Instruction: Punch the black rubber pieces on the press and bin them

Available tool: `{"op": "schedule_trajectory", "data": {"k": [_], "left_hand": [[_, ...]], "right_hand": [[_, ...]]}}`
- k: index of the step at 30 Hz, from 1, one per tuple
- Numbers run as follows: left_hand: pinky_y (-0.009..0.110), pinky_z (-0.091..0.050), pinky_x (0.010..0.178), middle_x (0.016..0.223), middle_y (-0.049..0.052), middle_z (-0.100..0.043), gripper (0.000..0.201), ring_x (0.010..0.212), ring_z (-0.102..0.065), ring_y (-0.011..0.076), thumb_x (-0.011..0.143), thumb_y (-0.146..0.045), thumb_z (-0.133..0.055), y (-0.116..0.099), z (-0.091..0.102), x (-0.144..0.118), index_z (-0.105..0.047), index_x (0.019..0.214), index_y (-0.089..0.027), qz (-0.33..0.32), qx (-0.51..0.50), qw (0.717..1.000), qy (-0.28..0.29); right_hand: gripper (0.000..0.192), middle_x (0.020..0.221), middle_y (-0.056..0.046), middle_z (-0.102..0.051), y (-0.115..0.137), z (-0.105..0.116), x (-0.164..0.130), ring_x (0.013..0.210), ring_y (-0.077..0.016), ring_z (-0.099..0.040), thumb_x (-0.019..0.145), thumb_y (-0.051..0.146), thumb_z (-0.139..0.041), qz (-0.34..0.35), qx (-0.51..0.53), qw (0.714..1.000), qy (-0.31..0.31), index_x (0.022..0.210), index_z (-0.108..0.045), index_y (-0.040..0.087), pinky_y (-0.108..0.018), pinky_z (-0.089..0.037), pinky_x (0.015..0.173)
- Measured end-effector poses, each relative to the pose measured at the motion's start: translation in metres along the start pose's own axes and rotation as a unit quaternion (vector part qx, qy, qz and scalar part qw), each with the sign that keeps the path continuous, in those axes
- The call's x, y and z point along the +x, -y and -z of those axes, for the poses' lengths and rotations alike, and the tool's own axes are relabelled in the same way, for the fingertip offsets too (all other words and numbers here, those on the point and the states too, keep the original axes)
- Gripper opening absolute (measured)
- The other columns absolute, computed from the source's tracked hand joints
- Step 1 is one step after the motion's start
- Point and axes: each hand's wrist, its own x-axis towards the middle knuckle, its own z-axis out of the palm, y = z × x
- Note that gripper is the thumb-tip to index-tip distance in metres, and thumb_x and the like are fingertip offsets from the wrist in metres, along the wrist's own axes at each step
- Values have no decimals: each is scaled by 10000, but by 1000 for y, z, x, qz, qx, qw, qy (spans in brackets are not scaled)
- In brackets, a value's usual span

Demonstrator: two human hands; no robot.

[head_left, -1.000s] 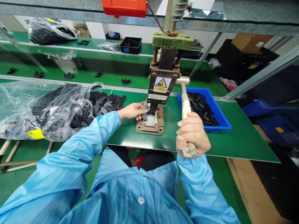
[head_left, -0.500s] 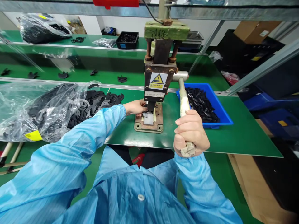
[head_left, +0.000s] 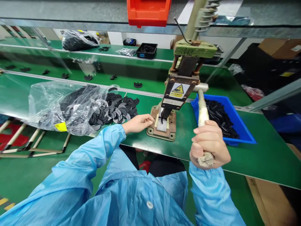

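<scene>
My right hand is wrapped round the taped lever of a hand press. My left hand is beside the left edge of the press base, its fingers curled together and no part showing in them. Below the ram, a small black part is on the pale metal plate of the base. To the left of that hand, flat black curved pieces spill in a heap from a clear plastic bag.
A blue bin of black parts stands right of the press. Behind, single black pieces lie spaced along a green strip. An orange-red bin hangs overhead near a metal shelf beam. A black tray sits farther back.
My left hand has drawn back leftward from under the ram, and the black part stays on the plate. My right hand still grips the lever. The whole view has shifted and tilted.
</scene>
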Motion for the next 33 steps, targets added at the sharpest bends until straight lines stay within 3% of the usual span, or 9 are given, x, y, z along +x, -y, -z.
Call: {"op": "schedule_trajectory", "data": {"k": [2,4,8,14,19,24,27,31,33], "left_hand": [[353,-561,914,1089,95,-753,235,975,-701,214,1006,-352,-632,15,32,-15,-740,1153,-203,-17,167,984,-56],[411,-522,1033,1165,121,-756,266,1100,-683,267,986,-325,-642,30,67,-21,-746,1192,-192,-10,305,948,-93],[474,-449,1122,1345,152,-734,410,1272,-613,342,970,-346,-665,51,111,-10,-722,1346,-192,21,463,884,-56],[497,-388,1124,1501,140,-653,521,1381,-544,372,946,-355,-682,56,108,20,-683,1458,-262,58,533,841,74],[531,-363,1080,1370,190,-690,429,1281,-609,376,985,-321,-588,54,97,29,-740,1371,-209,43,553,828,84],[513,-388,1042,1157,207,-742,367,1143,-685,339,1050,-295,-457,52,97,28,-782,1146,-155,-10,537,843,35],[462,-452,1006,1130,186,-751,293,1132,-700,330,1026,-284,-515,44,93,28,-762,1116,-156,-20,473,881,-18],[347,-551,824,954,84,-749,163,882,-719,228,987,-317,-671,28,65,31,-694,1068,-178,50,176,978,-105],[301,-573,742,870,42,-724,177,778,-703,176,948,-299,-752,20,43,34,-659,1035,-176,83,-19,992,-90]], "right_hand": [[223,639,51,-658,-2,0,0,722,-191,-710,801,211,-756,8,-1,1000,1,682,-570,241,-542,-595,959],[215,637,48,-656,-3,-1,0,713,-192,-707,793,198,-746,14,-2,1000,-1,682,-567,242,-546,-598,950],[206,633,45,-651,-2,-2,0,720,-191,-707,807,200,-730,8,-6,1000,-8,689,-567,241,-549,-594,956],[207,631,38,-654,-1,0,2,723,-198,-705,815,211,-742,14,-6,1000,8,694,-577,240,-549,-591,952],[208,654,41,-659,1,1,1,739,-191,-707,858,244,-727,3,-12,1000,9,713,-577,242,-551,-588,969],[214,649,45,-650,2,1,1,749,-193,-712,867,261,-722,3,-15,1000,8,713,-576,239,-554,-590,972],[213,651,48,-651,3,0,1,747,-185,-709,869,263,-719,5,-15,1000,12,713,-575,239,-548,-589,970],[226,659,51,-649,4,-1,2,756,-175,-710,878,262,-712,-4,-22,1000,10,705,-571,231,-547,-583,975],[235,655,52,-645,4,-2,2,749,-175,-706,879,262,-716,-1,-20,1000,3,700,-568,227,-552,-579,969]]}}
